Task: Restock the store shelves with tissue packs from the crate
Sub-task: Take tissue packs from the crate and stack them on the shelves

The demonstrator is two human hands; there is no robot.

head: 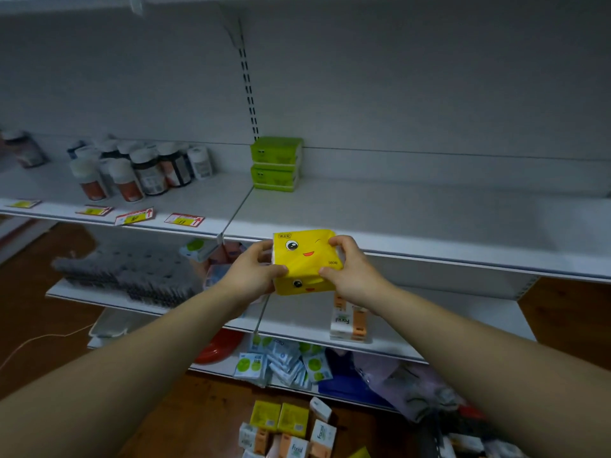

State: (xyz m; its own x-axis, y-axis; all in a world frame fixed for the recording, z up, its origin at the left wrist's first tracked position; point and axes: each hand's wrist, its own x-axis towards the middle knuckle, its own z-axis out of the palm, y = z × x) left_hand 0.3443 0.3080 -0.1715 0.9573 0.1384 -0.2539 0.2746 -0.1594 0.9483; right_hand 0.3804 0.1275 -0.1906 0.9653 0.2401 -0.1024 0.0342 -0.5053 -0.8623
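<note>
Left hand (254,272) and right hand (350,269) are both gripping the yellow tissue packs (305,259), fingers curled round opposite ends, thumbs on the near face. Looks like two packs, one stacked on the other.

Head view, the only one: load is hanging in the air just in front of the shelf (429,226) edge, not on it yet.

Risks, my read:
- Lower pack is being held by side squeeze alone and the film wrap is looking slick, so it could be slipping out during the reach.
- Front lip could be catching the bottom pack if the approach is running low.
- Pushing too deep could be toppling the green packs (276,163), which are sitting two-high against the back panel.

Containers:
- Right bay is holding only those green packs.
- Left bay is carrying bottles (142,170), with price tags (183,220) lying along the front.
- At the bottom, the pile of packs (287,428) is showing yellow-green and orange-white wrappers. Crate walls aren't showing, so I can't tell whether they're sitting in the crate.
</note>
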